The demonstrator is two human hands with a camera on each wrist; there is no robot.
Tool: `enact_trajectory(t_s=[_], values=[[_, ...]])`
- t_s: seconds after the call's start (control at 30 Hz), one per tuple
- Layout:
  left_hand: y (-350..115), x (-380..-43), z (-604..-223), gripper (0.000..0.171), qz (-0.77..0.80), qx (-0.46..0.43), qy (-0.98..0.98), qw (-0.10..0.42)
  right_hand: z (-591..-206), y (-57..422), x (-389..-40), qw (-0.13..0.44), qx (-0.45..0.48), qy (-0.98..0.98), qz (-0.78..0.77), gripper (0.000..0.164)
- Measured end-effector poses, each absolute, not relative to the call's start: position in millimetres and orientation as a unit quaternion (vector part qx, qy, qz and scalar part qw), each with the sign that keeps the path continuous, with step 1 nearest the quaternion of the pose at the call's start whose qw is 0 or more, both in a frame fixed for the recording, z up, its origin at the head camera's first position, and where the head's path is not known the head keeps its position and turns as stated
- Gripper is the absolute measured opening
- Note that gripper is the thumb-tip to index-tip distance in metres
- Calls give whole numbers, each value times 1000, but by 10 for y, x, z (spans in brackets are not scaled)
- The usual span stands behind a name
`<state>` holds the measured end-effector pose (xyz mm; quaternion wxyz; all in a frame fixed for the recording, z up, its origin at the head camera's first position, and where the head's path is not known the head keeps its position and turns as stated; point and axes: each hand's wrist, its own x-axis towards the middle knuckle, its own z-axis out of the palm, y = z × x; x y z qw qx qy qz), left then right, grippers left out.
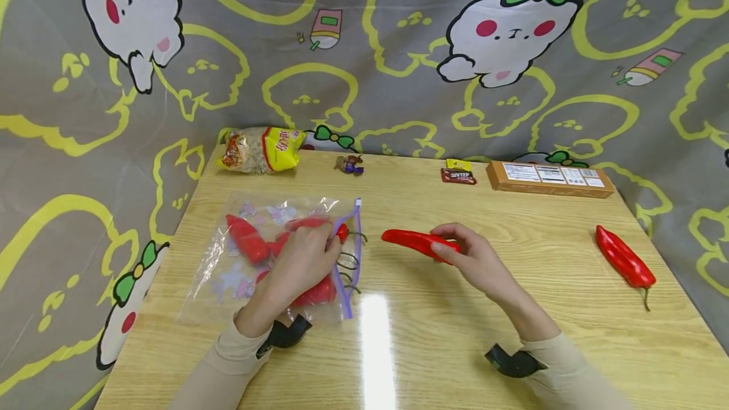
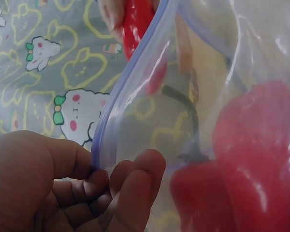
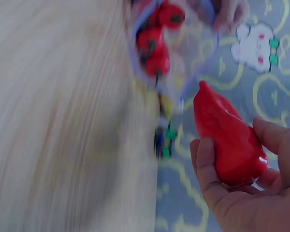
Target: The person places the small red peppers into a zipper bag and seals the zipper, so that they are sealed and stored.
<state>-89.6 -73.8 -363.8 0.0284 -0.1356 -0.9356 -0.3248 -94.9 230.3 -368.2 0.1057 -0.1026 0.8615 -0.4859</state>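
A clear zip bag (image 1: 202, 280) with a purple seal lies at the left of the table, several red peppers (image 1: 247, 239) inside it and their green stems toward the opening. My left hand (image 1: 304, 255) reaches over the bag; in the left wrist view its thumb and finger pinch the purple seal (image 2: 105, 126). To the right of the opening, my right hand (image 1: 475, 261) grips another red pepper (image 1: 411, 240) by its thick end, the tip pointing at the bag. The right wrist view shows the bag's mouth (image 3: 133, 48) spread apart, with peppers visible within.
One more red pepper (image 1: 625, 257) lies at the table's right side. Along the back edge are a yellow snack bag (image 1: 264, 150), small wrapped candies (image 1: 350, 164), a dark red candy bar (image 1: 458, 176) and a long brown box (image 1: 549, 179). Patterned cloth hangs behind the table.
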Motion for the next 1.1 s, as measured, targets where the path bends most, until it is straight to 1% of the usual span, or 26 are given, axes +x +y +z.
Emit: enact_trajectory(t_s=[0.2,0.37,0.5,0.57,0.67,0.73,0.97,1.03,1.1], values=[[-728,-884,-3633,12,-325,-131,-936,25,-3796,1791,-1006,134,-115,821,-543,35],[-728,-872,-3634,12,-318,-135,-938,34,-3912,1449,-1051,130,-127,802,-569,32],[-729,-870,-3632,11,-315,-143,-937,38,-3962,1265,-1050,132,-153,807,-555,29],[-728,-869,-3628,9,-317,-146,-936,35,-3970,1195,-1047,135,-169,809,-547,31],[-727,-871,-3625,8,-318,-149,-936,32,-3978,1099,-1056,124,-194,813,-534,38],[-728,-870,-3625,8,-319,-150,-935,33,-3978,1035,-1068,107,-206,816,-530,39],[-736,-867,-3637,9,-314,-156,-935,45,-4055,802,-1158,62,-225,832,-503,25],[-735,-869,-3640,11,-313,-159,-935,53,-3971,740,-1127,59,-222,828,-511,22],[-732,-874,-3645,13,-313,-161,-934,59,-3976,703,-1133,50,-227,826,-513,20]])
